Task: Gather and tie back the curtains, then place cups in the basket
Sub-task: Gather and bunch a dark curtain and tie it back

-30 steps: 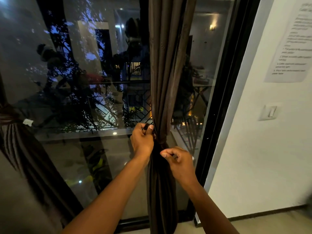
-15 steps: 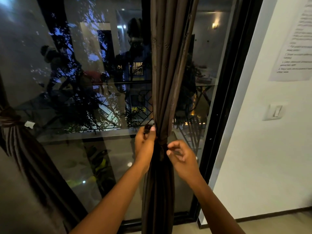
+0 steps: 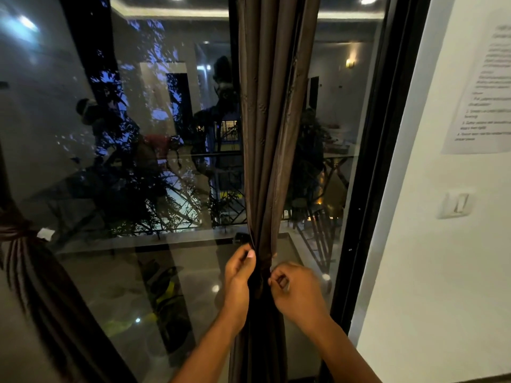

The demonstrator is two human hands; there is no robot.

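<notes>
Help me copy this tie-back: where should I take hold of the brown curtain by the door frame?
Grip the brown curtain at its pinched waist, where the folds narrow. Come from both sides, as the left hand and right hand do; above that, the pleats probably spread too wide for fingers to circle.

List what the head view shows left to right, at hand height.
Tied curtain → window glass → left hand → gathered curtain → right hand → window frame → wall.
</notes>
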